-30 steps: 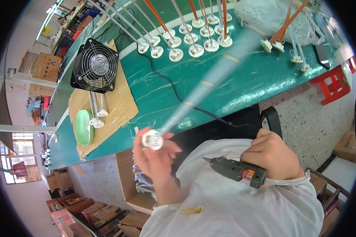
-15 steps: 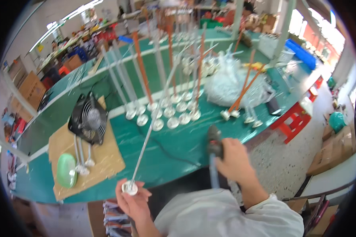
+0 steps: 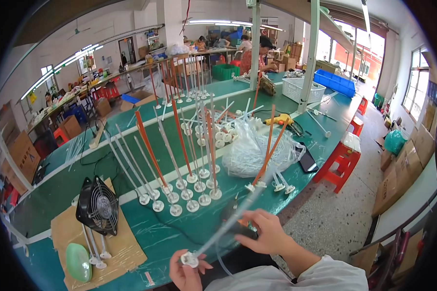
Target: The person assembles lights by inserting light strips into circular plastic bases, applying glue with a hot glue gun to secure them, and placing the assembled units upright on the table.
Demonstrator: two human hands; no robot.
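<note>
My left hand (image 3: 184, 275) is closed on the round white base of a lamp-like stem (image 3: 190, 260), at the table's near edge. From that base a translucent tube (image 3: 228, 220) slants up to the right, its far end blurred. My right hand (image 3: 267, 235) has its fingers curled round what looks like a dark glue gun (image 3: 230, 209), nose up over the green table; the tube hides part of it. A clear flexible stick or hose (image 3: 222, 259) curves below it. Beyond my hands stand several similar stems (image 3: 193, 206) on round bases, clear and orange.
A black fan (image 3: 102, 206) and a green dish (image 3: 78, 262) lie on cardboard (image 3: 126, 252) at left. Right of the stems are a plastic bag (image 3: 247, 157), a phone (image 3: 307, 160) and a yellow tool (image 3: 279, 119). A red stool (image 3: 342, 162) stands beside the table. A person (image 3: 255, 60) sits beyond.
The view has tipped up, showing more of the room. The tube in my left hand has swung over to the right, across the glue gun. My right hand stays by the glue gun.
</note>
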